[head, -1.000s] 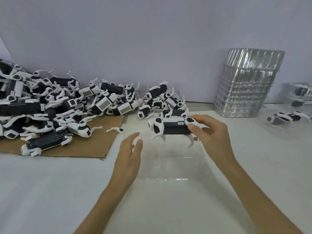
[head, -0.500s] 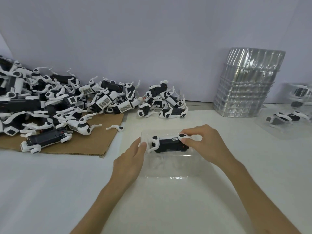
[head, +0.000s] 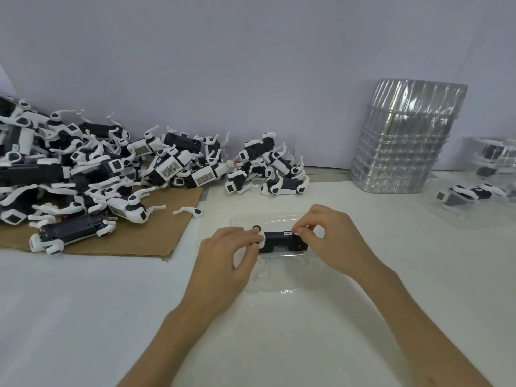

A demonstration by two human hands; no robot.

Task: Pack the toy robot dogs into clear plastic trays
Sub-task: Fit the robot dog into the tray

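Note:
A black and white toy robot dog (head: 280, 241) lies in a clear plastic tray (head: 279, 286) on the white table in front of me. My left hand (head: 226, 255) grips the dog's left end, fingers curled over its white legs. My right hand (head: 332, 236) pinches the dog's right end from above. The hands hide both ends of the dog. A big heap of toy robot dogs (head: 83, 174) covers the left side, with a smaller cluster of dogs (head: 265, 171) behind the tray.
A brown cardboard sheet (head: 134, 238) lies under the heap, with a loose white leg (head: 188, 211) at its edge. A tall stack of empty clear trays (head: 405, 138) stands at the back right. Packed trays with dogs (head: 472, 194) sit at the far right.
My right hand brought the dog down from the air into the tray. My left hand moved from the tray's edge onto the dog's left end.

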